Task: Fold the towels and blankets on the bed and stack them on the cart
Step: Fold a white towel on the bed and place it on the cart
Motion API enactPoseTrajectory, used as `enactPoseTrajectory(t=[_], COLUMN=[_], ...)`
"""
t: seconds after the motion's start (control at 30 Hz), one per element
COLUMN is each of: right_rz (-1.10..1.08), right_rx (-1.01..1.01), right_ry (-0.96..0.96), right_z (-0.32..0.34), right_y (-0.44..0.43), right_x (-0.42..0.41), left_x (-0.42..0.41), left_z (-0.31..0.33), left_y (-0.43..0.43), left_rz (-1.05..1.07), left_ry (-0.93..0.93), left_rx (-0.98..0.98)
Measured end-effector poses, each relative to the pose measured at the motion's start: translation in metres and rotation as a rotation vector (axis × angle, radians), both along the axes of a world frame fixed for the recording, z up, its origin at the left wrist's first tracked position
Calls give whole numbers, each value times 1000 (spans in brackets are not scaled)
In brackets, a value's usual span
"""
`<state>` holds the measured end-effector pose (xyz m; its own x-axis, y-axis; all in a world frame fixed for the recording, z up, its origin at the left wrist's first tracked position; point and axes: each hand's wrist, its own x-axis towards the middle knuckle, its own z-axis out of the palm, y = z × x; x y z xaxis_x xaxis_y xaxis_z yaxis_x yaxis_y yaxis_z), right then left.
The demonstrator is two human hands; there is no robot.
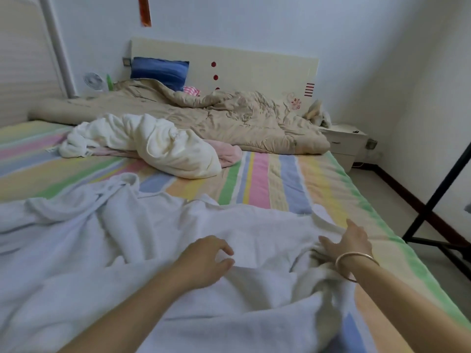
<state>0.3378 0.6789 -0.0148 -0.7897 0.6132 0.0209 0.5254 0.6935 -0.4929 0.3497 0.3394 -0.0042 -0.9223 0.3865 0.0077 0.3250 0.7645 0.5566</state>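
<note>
The white towel (127, 250) lies crumpled on the striped bed sheet (260, 179), from 6 to 9 o'clock in the view. The left hand (206, 258) is over it, with fingers loosely curved, apart from the thumb, and holding nothing. At its 3 o'clock the right hand (350, 240) rests on the towel's edge with fingers spread. A cream blanket (163, 146) is bunched at 12 o'clock, with a beige quilt (229, 115) behind it.

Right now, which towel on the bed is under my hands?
The large white towel spread nearest you; the cream towel and pink cloth lie bunched farther up, untouched.
</note>
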Motion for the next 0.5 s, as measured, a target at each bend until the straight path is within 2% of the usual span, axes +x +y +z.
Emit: enactPoseTrajectory(t=[0.1,0.2,0.27,0.37,0.5], right_rz=[-84,3,104,167,222], right_rx=[-288,-477,-485,-414,-426], right_ry=[-43,0,45,90,-30], right_z=[-5,-4,-3,-7,7], right_y=[8,5,-2,-12,-17], right_x=[14,30,39,55,74], left_x=[36,61,73,91,118], left_z=[0,-4,-3,1,3], left_y=[13,17,17,17,17], left_rz=[14,31,53,66,23], left_ry=[-8,6,44,41,-19], left_rx=[-19,-91,-103,-12,89])
